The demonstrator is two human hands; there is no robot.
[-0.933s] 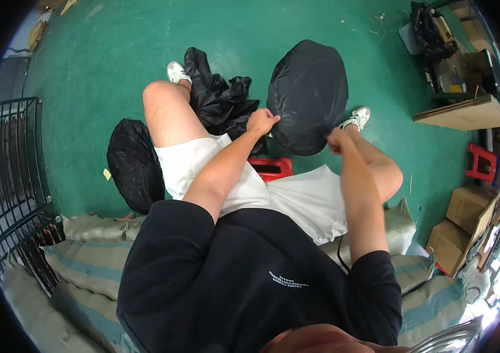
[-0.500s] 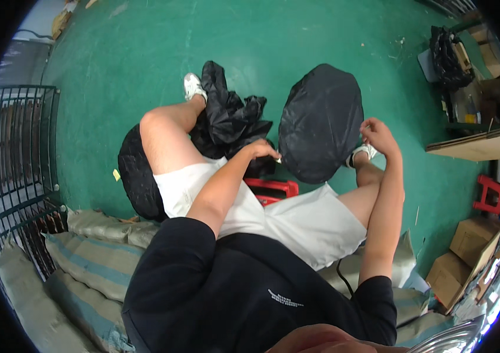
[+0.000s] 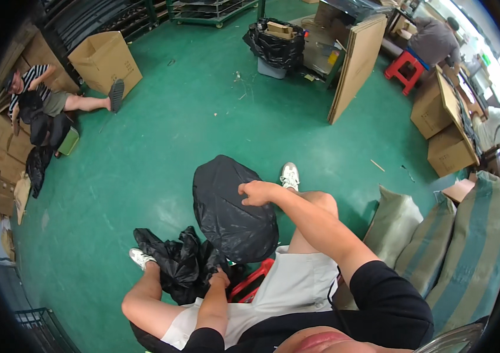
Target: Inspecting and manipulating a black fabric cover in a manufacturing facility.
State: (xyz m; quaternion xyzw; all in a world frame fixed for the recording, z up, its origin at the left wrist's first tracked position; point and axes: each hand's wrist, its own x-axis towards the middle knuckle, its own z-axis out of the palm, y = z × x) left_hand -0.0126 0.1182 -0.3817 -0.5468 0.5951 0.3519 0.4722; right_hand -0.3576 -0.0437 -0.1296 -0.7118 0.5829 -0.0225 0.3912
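A flattish oval black piece (image 3: 232, 212) with a wrinkled, fabric-like surface stands between my knees, its upper part leaning away from me. My right hand (image 3: 257, 193) is over its right side, fingers curled in. Whatever the fingers hold, if anything, is too small to make out. Low on the left, my left hand (image 3: 219, 277) is closed beside the crumpled black sheeting (image 3: 176, 256), near the oval's lower edge. Its fingertips are partly hidden, and I cannot make out what is in them. Under the oval, part of a red plastic stool (image 3: 250, 282) shows.
Stuffed woven sacks (image 3: 467, 253) lie close on my right. Cardboard boxes (image 3: 438, 117) and an upright cardboard sheet (image 3: 358, 67) stand farther right. A black-lined bin (image 3: 276, 47) is ahead. One person (image 3: 38, 100) sits far left by an open carton (image 3: 106, 62); another (image 3: 435, 44) is far right.
My view has swung to the right and up, bringing two people into sight. My right hand has moved from the oval piece's right edge to over its surface. The left hand stays low beside it.
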